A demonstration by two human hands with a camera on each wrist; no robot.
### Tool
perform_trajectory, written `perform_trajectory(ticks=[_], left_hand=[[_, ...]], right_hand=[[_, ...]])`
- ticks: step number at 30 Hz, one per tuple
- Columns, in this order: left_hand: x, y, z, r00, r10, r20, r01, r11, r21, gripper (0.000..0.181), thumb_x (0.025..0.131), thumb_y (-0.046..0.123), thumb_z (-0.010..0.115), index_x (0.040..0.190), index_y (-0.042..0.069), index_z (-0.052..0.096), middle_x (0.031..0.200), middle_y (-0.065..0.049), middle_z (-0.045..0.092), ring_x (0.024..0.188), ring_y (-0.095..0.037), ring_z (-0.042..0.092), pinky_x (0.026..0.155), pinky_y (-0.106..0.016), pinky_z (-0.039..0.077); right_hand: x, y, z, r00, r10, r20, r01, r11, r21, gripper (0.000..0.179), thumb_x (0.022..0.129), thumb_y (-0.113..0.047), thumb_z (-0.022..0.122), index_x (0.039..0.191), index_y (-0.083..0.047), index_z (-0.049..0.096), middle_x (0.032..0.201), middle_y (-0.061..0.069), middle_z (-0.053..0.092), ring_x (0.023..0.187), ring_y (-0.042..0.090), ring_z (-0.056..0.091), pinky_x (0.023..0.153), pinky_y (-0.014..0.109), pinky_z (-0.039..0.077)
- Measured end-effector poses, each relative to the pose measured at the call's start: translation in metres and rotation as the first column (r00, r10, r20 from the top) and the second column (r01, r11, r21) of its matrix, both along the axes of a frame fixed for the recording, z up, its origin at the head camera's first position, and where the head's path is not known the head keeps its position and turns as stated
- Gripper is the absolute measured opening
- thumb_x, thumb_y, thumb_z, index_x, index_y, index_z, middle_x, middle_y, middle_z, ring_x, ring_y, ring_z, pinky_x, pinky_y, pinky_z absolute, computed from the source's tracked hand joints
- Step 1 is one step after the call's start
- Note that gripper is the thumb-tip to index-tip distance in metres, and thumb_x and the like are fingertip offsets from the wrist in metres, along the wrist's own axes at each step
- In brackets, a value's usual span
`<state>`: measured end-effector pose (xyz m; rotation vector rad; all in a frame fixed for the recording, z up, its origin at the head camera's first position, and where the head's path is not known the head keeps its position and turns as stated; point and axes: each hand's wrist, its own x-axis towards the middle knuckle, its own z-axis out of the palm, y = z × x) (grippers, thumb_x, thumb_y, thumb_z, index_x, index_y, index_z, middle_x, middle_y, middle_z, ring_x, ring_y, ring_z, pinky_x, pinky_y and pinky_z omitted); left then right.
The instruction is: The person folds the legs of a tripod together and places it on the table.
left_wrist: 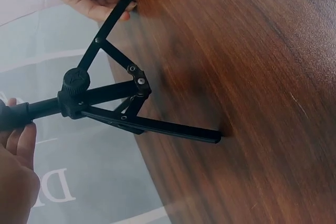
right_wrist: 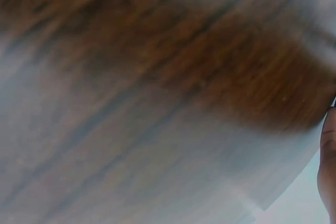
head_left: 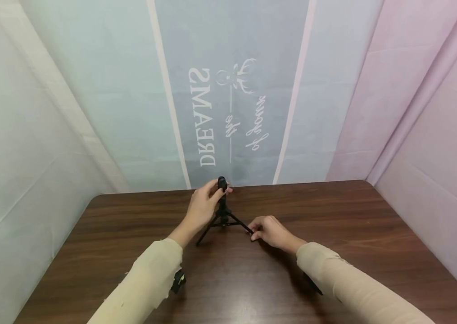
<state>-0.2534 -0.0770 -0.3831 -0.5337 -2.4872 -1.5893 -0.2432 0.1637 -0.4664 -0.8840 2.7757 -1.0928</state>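
Note:
A small black tripod [head_left: 223, 211] stands with its legs spread near the table's far edge. My left hand [head_left: 203, 202] grips its upper part, thumb on the near side. At the foot of the right-hand leg, my right hand [head_left: 270, 231] pinches the leg's tip between thumb and fingers. The left wrist view shows the tripod's centre column [left_wrist: 110, 94], a round knob [left_wrist: 76, 81], the hinged braces and another leg [left_wrist: 178, 129] reaching toward the table. Only part of my right hand [right_wrist: 328, 163] shows at the right edge of the right wrist view; the tripod is mostly out of sight there.
The dark wood-grain table [head_left: 354, 225] has rounded far corners. A printed fabric backdrop [head_left: 236, 36] with mirrored lettering hangs right behind it, and pale fabric walls [head_left: 29, 157] stand on both sides. Black straps [head_left: 178, 281] sit on the wrists below the sleeves.

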Motion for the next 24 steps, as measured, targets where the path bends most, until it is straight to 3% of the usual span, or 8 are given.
perform_trajectory(ticks=[2, 6, 9, 16, 24], left_hand=[[-0.0008, -0.0008, 0.0004, 1.000, -0.003, 0.008, 0.003, 1.000, -0.004, 0.024, 0.105, 0.025, 0.053, 0.125, 0.022, 0.066, 0.108, 0.008, 0.072, 0.096, -0.017, 0.064, 0.079, -0.040, 0.051], [-0.0023, -0.0013, 0.0024, 1.000, -0.023, 0.018, 0.023, 1.000, -0.008, 0.025, 0.105, 0.025, 0.051, 0.126, 0.020, 0.065, 0.110, 0.007, 0.072, 0.114, -0.014, 0.062, 0.094, -0.043, 0.051], [-0.0027, -0.0015, 0.0037, 0.999, -0.038, 0.024, 0.039, 0.999, -0.009, 0.025, 0.106, 0.023, 0.050, 0.126, 0.017, 0.065, 0.110, 0.006, 0.072, 0.114, -0.015, 0.062, 0.094, -0.045, 0.050], [-0.0019, 0.0011, -0.0009, 0.998, -0.052, -0.035, 0.051, 0.998, -0.033, 0.022, 0.106, 0.021, 0.050, 0.122, 0.016, 0.064, 0.109, 0.003, 0.072, 0.107, -0.015, 0.065, 0.088, -0.043, 0.052], [-0.0049, 0.0061, -0.0046, 0.999, 0.012, -0.052, -0.012, 1.000, -0.011, 0.025, 0.106, 0.021, 0.049, 0.123, 0.013, 0.066, 0.107, -0.001, 0.073, 0.097, -0.014, 0.066, 0.072, -0.036, 0.050]], right_hand=[[-0.0003, 0.0006, 0.0004, 1.000, 0.002, 0.006, -0.002, 1.000, -0.002, 0.015, 0.080, -0.006, 0.080, 0.094, -0.005, 0.074, 0.083, -0.004, 0.067, 0.078, 0.008, 0.062, 0.070, 0.026, 0.052], [-0.0012, 0.0016, 0.0020, 1.000, 0.007, 0.019, -0.007, 1.000, -0.001, 0.017, 0.080, -0.005, 0.080, 0.096, -0.004, 0.073, 0.085, -0.003, 0.067, 0.079, 0.009, 0.062, 0.069, 0.026, 0.052], [-0.0025, 0.0020, 0.0024, 0.999, 0.009, 0.032, -0.009, 1.000, -0.003, 0.015, 0.081, -0.004, 0.080, 0.095, -0.004, 0.074, 0.083, -0.004, 0.067, 0.077, 0.008, 0.061, 0.068, 0.026, 0.052], [-0.0059, 0.0049, 0.0005, 0.997, 0.016, 0.075, -0.014, 0.999, -0.029, 0.015, 0.078, -0.005, 0.082, 0.092, -0.003, 0.076, 0.082, -0.004, 0.070, 0.074, 0.006, 0.061, 0.065, 0.025, 0.052], [-0.0095, 0.0024, 0.0003, 0.998, -0.009, 0.056, 0.010, 1.000, -0.025, 0.015, 0.077, -0.005, 0.083, 0.090, -0.005, 0.077, 0.081, -0.005, 0.071, 0.076, 0.007, 0.064, 0.067, 0.024, 0.053]])
